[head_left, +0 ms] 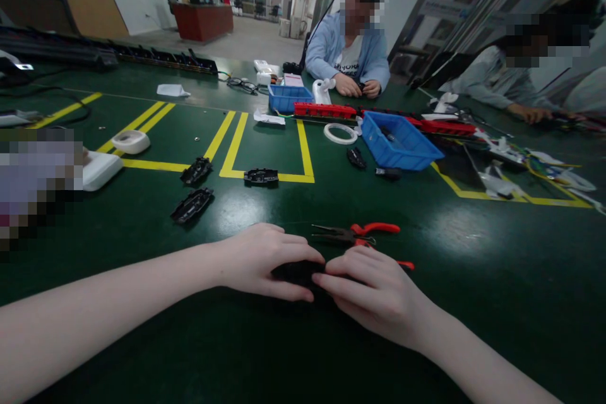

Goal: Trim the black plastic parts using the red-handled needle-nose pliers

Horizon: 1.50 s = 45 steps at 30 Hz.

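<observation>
Nearest the camera, two bare forearms enter from the lower left and lower right corners of the frame and meet over a glossy dark-green tabletop point(492, 315). Just below the centre of the frame, the left hand point(262, 262) is curled round a small, dark, elongated piece, apparently plastic point(298, 273), with the fingers along its far side and the thumb on the near side. The right hand point(379, 290) has its fingertips bunched at the right end of that piece; whether they pinch it or only press on it, I cannot tell. Much of the piece is hidden by the fingers and shadow.

Right behind the hands lie long-nosed pliers with red handles point(348, 235), partly covered by the right hand. Left of centre lie three black, open, ribbed shells of moulded plastic: a lower one point(192, 206), an upper one point(196, 170) and one on the yellow tape line point(261, 177).

The held piece looks light and stiff, probably smooth enough to slip a little, and any thin edges may chip or snap under hard squeezing. The long sides seem the safest hold, with only gentle fingertip pressure at the end.
</observation>
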Motion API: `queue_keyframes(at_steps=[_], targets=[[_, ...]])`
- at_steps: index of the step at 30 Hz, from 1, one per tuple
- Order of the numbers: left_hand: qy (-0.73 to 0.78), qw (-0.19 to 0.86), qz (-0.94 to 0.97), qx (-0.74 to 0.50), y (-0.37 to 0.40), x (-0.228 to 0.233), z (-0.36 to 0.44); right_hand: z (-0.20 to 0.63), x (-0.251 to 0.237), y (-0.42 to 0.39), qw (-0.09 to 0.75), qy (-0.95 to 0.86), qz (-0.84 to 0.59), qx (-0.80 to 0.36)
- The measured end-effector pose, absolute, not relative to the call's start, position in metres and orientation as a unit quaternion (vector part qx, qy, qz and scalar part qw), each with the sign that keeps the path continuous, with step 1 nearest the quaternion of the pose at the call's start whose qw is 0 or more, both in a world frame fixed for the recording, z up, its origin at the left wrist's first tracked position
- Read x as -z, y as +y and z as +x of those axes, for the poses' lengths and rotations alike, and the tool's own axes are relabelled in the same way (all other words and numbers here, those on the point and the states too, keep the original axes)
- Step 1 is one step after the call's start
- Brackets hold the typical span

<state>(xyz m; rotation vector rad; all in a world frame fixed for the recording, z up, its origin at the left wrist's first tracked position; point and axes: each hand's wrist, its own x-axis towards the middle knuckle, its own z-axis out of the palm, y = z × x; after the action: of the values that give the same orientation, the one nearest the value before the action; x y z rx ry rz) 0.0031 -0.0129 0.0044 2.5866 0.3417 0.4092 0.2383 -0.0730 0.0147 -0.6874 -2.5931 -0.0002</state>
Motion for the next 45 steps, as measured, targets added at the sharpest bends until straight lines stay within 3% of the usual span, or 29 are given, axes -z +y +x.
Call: queue_keyframes(at_steps=[6,12,17,30,45], targets=[[0.119,0.211,0.958,-0.154,-0.013,-0.002,0.003,0.241,-0.015,-0.074,0.215,-0.948,-0.234,0.019],[0.136,0.201,0.959,-0.145,-0.013,-0.001,0.005,0.234,-0.017,-0.076,0.267,-0.925,-0.268,-0.016],[0.161,0.206,0.957,-0.124,-0.015,0.001,0.008,0.223,-0.013,-0.078,0.246,-0.920,-0.304,-0.013],[0.153,0.202,0.960,-0.118,-0.014,0.002,0.010,0.219,-0.011,-0.076,0.213,-0.905,-0.336,-0.151],[0.164,0.162,0.963,-0.139,-0.013,0.005,0.008,0.191,-0.044,-0.076,0.057,-0.891,-0.427,-0.145]])
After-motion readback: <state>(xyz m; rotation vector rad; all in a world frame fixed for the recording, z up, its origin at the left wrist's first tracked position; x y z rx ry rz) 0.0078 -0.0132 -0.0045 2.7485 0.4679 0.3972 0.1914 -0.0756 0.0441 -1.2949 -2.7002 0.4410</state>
